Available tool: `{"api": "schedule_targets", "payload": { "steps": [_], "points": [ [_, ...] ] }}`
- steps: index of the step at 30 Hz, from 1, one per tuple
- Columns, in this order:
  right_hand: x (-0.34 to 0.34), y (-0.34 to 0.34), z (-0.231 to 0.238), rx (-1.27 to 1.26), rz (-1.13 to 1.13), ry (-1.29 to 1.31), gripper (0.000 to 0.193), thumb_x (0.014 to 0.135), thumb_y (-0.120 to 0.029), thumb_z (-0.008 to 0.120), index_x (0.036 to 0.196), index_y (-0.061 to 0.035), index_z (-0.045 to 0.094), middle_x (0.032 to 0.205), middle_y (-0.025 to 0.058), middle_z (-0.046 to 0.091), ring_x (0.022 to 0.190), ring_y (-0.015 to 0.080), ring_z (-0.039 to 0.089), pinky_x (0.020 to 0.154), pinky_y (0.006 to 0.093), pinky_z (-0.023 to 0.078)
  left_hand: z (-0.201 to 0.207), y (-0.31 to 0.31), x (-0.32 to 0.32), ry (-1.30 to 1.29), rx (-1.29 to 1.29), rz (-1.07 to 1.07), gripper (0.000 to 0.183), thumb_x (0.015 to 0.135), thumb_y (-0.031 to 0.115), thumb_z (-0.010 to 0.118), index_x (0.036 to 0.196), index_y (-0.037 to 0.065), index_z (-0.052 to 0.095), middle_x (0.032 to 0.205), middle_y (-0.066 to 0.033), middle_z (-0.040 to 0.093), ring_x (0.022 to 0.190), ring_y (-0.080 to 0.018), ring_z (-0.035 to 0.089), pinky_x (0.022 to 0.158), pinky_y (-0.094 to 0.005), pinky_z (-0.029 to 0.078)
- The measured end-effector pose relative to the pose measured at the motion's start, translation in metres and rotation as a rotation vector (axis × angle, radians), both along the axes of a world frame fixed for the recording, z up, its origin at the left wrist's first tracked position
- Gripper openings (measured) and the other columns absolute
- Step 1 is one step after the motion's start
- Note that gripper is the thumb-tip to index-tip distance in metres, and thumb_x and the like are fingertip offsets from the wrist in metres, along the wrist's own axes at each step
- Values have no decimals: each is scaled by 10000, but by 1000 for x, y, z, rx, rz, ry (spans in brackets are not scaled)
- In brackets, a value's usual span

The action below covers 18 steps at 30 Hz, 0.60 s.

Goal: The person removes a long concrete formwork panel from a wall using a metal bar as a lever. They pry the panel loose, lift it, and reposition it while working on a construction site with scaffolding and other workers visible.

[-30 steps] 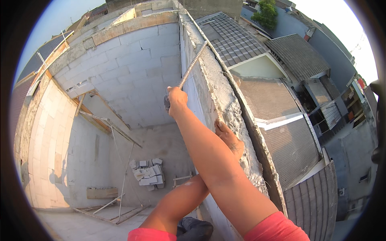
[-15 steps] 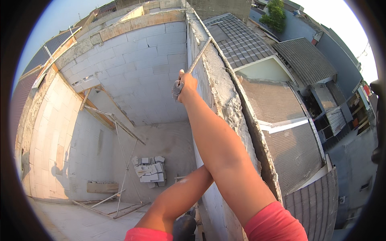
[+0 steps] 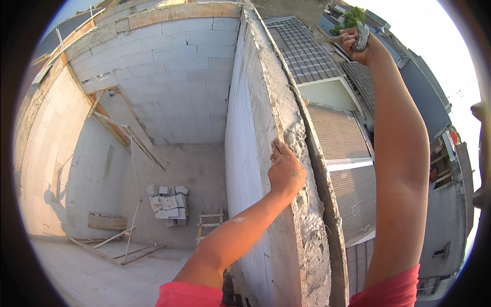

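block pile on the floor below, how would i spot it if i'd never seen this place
From the long wall whose rough top the left hand touches, look left and down to the grey floor. The block pile sits there, between the wooden ladder and the brown board. It alone is a chunky heap of pale pieces.

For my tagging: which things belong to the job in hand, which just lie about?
Job in hand:
right hand, raised, gripping a grey object
left hand, at the rough concrete wall top

Lying about:
pile of pale blocks
board at left
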State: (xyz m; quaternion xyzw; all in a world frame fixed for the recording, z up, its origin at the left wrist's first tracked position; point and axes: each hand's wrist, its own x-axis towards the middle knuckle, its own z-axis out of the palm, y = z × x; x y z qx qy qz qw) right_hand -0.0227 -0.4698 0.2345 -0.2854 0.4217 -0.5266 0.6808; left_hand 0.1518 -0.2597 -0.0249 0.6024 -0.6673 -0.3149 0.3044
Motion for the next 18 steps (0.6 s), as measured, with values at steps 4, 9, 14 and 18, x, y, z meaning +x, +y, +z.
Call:
{"api": "schedule_targets", "payload": {
  "steps": [4, 9, 14, 18],
  "points": [
    [-19, 7, -70, -149, -352, 822, 246, 856, -112, 599, 1026, 64, 580, 845, 130, 598, 645, 199, 555, 526, 395, 471, 3, -8, 1, 24, -53, 4, 823, 755, 42, 635, 1387, -201, 166, 1486, -383, 194, 1133, -437, 573, 910, -416, 525],
    [-41, 106, -83, 60, -286, 602, 148, 841, -45, 574, 951, 51, 597, 677, 38, 525, 479, 84, 458, 395, 240, 348, 7, -7, 2, 62, 90, -4, 823, 755, 34, 623, 1411, -159, 166, 1482, -352, 240, 1246, -470, 471, 943, -401, 521],
    [3, 230, -63, 120, -256, 909, 321, 817, -3, 599, 1128, 77, 606, 619, 7, 506, 432, 55, 436, 356, 212, 298, 4, -6, 2, 77, 107, -11, 821, 773, 22, 597, 1441, -137, 148, 1497, -333, 244, 1313, -488, 407, 987, -405, 503],
    [25, 297, -31, 158, -172, 1299, 548, 781, 51, 614, 1325, 39, 542, 585, 18, 543, 384, 38, 434, 333, 212, 320, -2, -9, -1, -2, 28, 2, 821, 767, 77, 611, 1400, -173, 152, 1498, -366, 194, 1032, -434, 628, 776, -392, 574]
  ]
}}
